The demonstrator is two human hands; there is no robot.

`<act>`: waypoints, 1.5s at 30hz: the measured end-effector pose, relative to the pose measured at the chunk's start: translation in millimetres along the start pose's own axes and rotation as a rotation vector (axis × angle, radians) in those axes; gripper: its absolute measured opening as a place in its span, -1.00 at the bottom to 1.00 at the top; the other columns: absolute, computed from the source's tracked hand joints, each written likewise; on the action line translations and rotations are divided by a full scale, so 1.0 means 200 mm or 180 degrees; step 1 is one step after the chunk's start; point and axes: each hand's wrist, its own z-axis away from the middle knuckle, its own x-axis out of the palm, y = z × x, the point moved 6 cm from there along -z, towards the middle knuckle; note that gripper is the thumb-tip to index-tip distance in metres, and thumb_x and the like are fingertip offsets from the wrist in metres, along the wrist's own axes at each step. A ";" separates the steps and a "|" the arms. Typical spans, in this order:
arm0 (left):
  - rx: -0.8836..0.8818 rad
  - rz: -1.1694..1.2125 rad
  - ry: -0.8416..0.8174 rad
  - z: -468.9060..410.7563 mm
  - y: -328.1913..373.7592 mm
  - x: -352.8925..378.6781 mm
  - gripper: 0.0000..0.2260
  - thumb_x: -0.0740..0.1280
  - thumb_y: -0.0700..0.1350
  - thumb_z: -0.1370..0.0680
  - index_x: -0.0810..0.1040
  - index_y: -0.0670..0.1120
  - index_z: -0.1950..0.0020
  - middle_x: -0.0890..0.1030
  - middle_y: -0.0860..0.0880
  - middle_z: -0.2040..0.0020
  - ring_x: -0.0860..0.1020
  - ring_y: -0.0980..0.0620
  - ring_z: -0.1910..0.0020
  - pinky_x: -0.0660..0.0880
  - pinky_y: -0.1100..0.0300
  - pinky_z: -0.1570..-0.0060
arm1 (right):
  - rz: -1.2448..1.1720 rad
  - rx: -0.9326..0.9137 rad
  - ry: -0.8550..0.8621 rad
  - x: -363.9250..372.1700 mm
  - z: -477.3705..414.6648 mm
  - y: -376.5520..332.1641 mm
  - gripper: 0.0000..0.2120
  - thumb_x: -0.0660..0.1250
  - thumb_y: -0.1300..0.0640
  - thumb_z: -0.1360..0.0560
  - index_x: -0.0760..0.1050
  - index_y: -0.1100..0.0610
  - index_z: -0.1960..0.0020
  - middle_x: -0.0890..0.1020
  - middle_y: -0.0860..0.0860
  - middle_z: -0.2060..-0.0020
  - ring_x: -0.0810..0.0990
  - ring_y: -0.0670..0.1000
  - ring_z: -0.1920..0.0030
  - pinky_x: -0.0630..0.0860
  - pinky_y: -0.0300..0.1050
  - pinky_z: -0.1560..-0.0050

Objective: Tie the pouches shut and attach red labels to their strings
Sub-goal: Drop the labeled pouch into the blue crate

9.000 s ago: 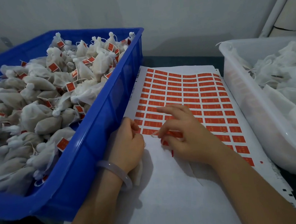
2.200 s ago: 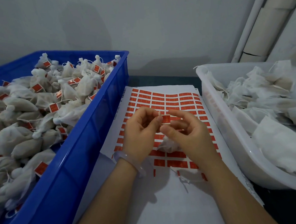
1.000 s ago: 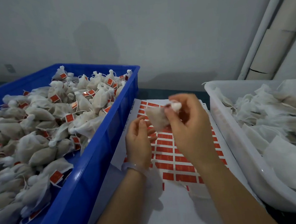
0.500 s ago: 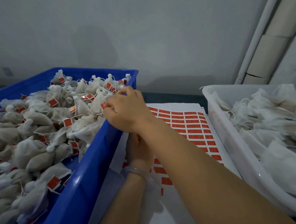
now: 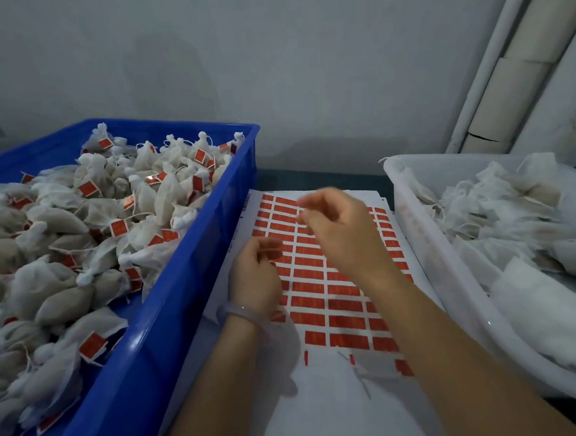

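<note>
The sheet of red labels (image 5: 322,303) lies on the worktop (image 5: 311,177) at the centre of the view, running from 12 o'clock down to 6 o'clock, its lower part white and peeled bare. At 9 o'clock, just beside the sheet, stands a blue crate (image 5: 183,291) heaped with tied pouches (image 5: 54,218), most with a red tag on the string. At 3 o'clock a white tub (image 5: 426,243) holds the untied pouches (image 5: 502,211), loose and flat. The left hand (image 5: 255,280), a pale bracelet (image 5: 242,313) on its wrist, rests on the sheet's 9 o'clock edge with its fingers (image 5: 265,249) curled inward; whether they pinch a label or a string cannot be told. The right hand (image 5: 339,231) hangs above the upper rows of labels, toward 12 o'clock from the left hand, blurred by motion; its fingers (image 5: 312,202) are loosely bent and nothing shows between them. A pale pipe (image 5: 492,53) runs up the wall at 1 o'clock.
</note>
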 end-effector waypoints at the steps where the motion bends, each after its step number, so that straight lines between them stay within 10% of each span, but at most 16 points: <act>1: 0.0013 -0.0150 -0.0139 0.00 0.00 0.01 -0.75 0.10 -0.14 -0.63 0.47 0.15 0.10 0.51 0.26 0.17 0.57 0.37 0.34 0.41 0.47 0.53 | 0.0253 0.0075 -0.0121 -0.02 0.06 0.08 -0.86 0.24 0.11 -0.57 0.42 -0.14 0.07 0.47 -0.31 0.15 0.50 -0.28 0.17 0.35 -0.63 0.33; 13: 0.0279 -0.2763 -0.2597 0.10 -0.03 0.06 -0.67 0.39 -0.20 -0.47 0.57 0.13 -0.17 0.37 0.28 -0.08 0.34 0.20 -0.14 0.36 0.23 -0.21 | 0.0863 0.0438 -0.1049 0.02 0.38 0.37 -0.69 0.29 0.17 -0.51 0.42 -0.26 0.21 0.42 -0.41 0.11 0.45 -0.21 -0.04 0.38 -0.31 -0.18; 21: 0.0418 -0.1963 -0.2127 0.06 0.00 0.06 -0.92 0.34 -0.05 -0.52 0.54 0.15 0.14 0.53 0.24 0.10 0.52 0.19 0.08 0.42 0.45 0.15 | 0.0370 0.0484 -0.0959 0.01 0.40 0.35 -0.77 0.29 0.06 -0.52 0.50 -0.21 0.26 0.55 -0.37 0.23 0.51 -0.28 0.05 0.42 -0.48 0.13; 33: 0.0184 -0.1578 -0.0488 -0.05 -0.04 -0.04 -0.84 0.39 0.02 -0.48 0.40 0.13 0.16 0.42 0.20 0.23 0.50 0.18 0.32 0.36 0.47 0.47 | 0.0863 0.0308 -0.1232 0.03 0.43 0.36 -0.84 0.33 0.03 -0.49 0.46 -0.25 0.03 0.43 -0.40 -0.02 0.40 -0.22 -0.15 0.34 -0.16 -0.33; 40: -0.0063 -0.1246 -0.0456 -0.08 -0.10 -0.02 -0.87 0.37 0.04 -0.49 0.46 0.07 0.17 0.56 0.14 0.29 0.60 0.13 0.45 0.41 0.41 0.54 | 0.1401 -0.0041 -0.1735 0.08 0.45 0.34 -0.73 0.19 0.05 -0.57 0.50 -0.27 -0.15 0.28 -0.30 -0.36 0.14 -0.18 -0.35 0.02 -0.01 -0.42; 45: -0.0058 -0.1486 -0.0499 -0.09 -0.14 -0.01 -0.85 0.33 0.11 -0.50 0.44 0.09 0.19 0.53 0.18 0.25 0.58 0.14 0.31 0.48 0.37 0.39 | 0.1453 -0.0030 -0.1630 0.09 0.42 0.34 -0.82 0.25 0.06 -0.51 0.48 -0.25 0.07 0.33 -0.27 -0.34 0.16 -0.16 -0.36 0.03 0.04 -0.44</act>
